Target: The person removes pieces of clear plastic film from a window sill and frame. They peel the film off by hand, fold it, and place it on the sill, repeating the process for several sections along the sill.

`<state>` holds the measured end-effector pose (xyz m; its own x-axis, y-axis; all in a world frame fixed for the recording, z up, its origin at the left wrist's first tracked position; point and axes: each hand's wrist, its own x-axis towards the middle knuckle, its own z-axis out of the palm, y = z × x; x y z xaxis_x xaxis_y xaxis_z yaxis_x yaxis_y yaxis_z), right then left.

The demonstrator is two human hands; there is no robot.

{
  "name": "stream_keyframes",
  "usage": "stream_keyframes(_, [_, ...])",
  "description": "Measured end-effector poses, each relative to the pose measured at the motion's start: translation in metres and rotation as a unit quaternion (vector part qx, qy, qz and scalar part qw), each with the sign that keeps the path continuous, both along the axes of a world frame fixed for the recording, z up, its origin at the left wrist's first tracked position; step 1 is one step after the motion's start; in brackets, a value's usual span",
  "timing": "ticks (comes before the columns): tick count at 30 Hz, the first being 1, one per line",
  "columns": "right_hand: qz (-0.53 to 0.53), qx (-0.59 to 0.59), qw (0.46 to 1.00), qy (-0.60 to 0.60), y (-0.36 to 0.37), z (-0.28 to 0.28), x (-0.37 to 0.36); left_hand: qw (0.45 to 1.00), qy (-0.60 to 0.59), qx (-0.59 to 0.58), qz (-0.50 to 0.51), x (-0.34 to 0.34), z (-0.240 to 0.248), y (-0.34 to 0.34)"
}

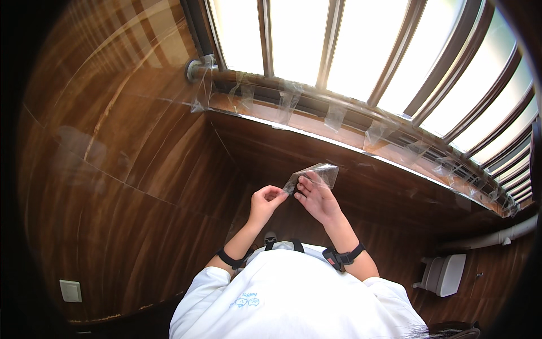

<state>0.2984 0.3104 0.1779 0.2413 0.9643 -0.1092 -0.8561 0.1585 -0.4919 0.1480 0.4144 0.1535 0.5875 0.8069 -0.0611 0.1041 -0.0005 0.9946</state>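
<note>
Film, its left end clamped in the left fingers, spreads around slightly parted right fingers.

glossy brown wood-grain panelled walls carry a white square switch at lower left; bright white light fills a wide dark-barred window, and a pale grey round pipe runs above a grey-white boxy fixture at right

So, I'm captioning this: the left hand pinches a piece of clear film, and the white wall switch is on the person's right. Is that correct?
Not quite: the head view shows the white wall switch on the person's left, not right. The left hand does pinch a piece of clear film.
</note>
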Motion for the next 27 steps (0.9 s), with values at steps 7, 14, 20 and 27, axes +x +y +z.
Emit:
stream_keyframes(7, [0.008, -0.012, 1.000, -0.021, -0.001, -0.013, -0.003, 0.999, -0.023, -0.026, -0.020, 0.003, 0.022, -0.011])
stream_keyframes(14, [-0.067, -0.148, 0.973, -0.165, 0.008, -0.010, -0.024, 0.953, -0.138, -0.269, -0.035, 0.018, 0.043, -0.019])
stream_keyframes(20, [0.052, -0.149, 0.956, -0.249, 0.010, 0.009, -0.023, 0.954, -0.133, -0.262, -0.059, 0.030, 0.039, -0.024])
stream_keyframes(27, [-0.083, -0.124, 0.944, -0.294, -0.001, -0.014, -0.034, 0.976, -0.170, -0.131, -0.030, 0.037, 0.026, -0.032])
